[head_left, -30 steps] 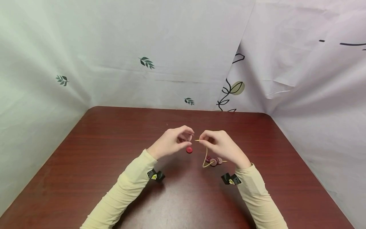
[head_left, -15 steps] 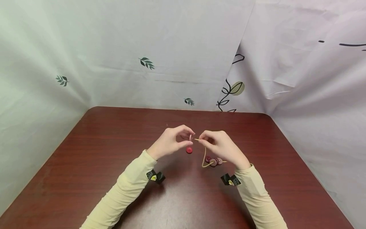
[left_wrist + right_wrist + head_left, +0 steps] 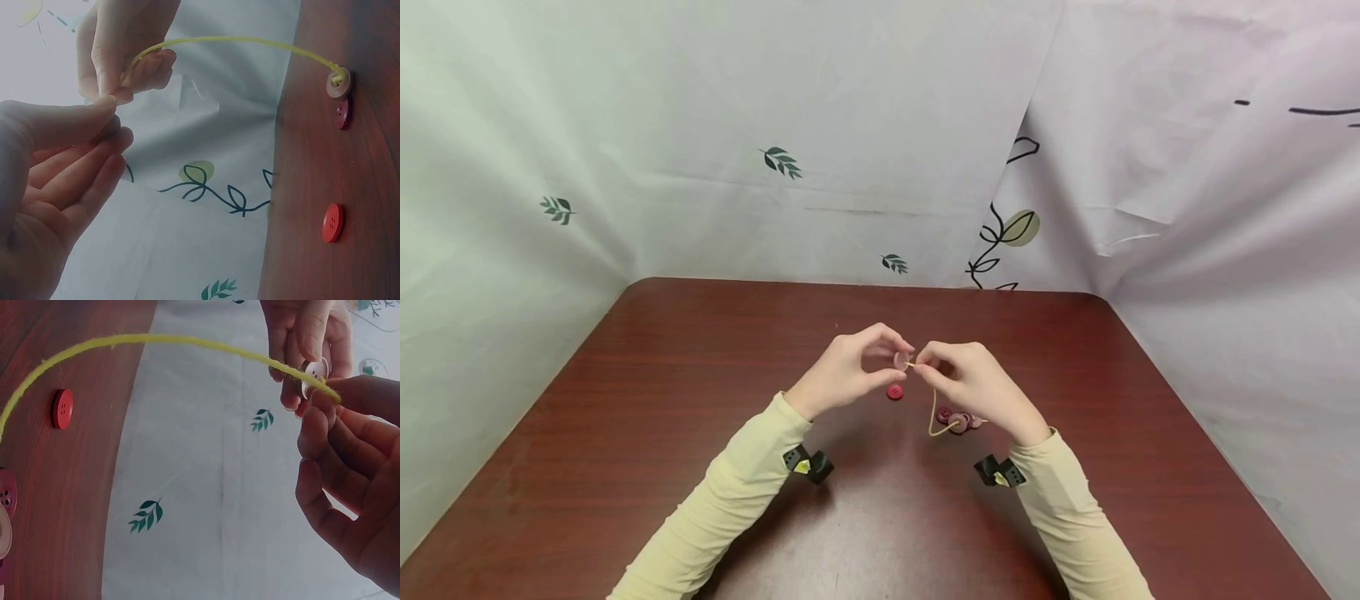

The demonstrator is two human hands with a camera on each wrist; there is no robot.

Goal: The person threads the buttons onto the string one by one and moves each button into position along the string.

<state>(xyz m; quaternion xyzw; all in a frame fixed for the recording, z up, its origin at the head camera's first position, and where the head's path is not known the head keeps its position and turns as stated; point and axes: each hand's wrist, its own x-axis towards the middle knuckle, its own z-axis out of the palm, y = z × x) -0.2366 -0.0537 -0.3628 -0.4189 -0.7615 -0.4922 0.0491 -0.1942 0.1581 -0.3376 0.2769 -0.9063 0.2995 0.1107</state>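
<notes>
The left hand (image 3: 850,371) pinches a pale pink button (image 3: 901,361) by its edge between thumb and fingers. Close on its right, the right hand (image 3: 981,383) pinches a yellow string (image 3: 933,412) near its end, and the string's tip meets the button's face. Whether the tip has entered a hole cannot be told. From the right fingers the string hangs to several threaded buttons (image 3: 957,423) on the table. In the right wrist view the pale button (image 3: 315,374) faces the right fingertips; in the left wrist view it is mostly hidden behind the left fingers.
A red button (image 3: 895,392) lies flat on the dark wooden table (image 3: 737,333) just below the left fingertips. Light cloth (image 3: 850,125) printed with leaves hangs behind the table and at both sides. Each wrist carries a small black device.
The right hand has moved slightly left, bringing the string's tip up to the button. The left hand has turned the button so more of its face shows.
</notes>
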